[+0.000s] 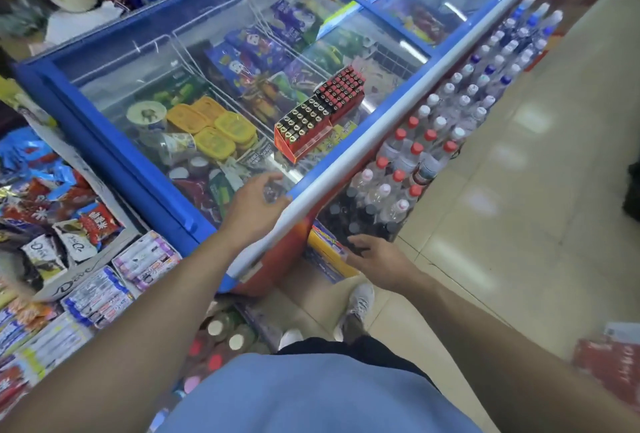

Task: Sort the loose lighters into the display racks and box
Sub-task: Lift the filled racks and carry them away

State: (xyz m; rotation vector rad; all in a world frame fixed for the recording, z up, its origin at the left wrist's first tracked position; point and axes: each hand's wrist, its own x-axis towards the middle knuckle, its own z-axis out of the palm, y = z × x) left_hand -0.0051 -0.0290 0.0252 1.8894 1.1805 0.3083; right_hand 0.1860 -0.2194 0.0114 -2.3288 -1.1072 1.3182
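Two red display racks (pixel 320 112) parked on the freezer lid's (pixel 138 86) near right, within reach. Left hand (pixel 254 205) resting there, fingers spread, perhaps over something clear. Right hand (pixel 377 259) hanging open, empty.

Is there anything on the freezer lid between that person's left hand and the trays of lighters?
Nothing visible. The left hand rests near the freezer's front rail, and only bare glass lid lies between it and the lighter racks farther along. The right hand hangs lower, beside the freezer front.
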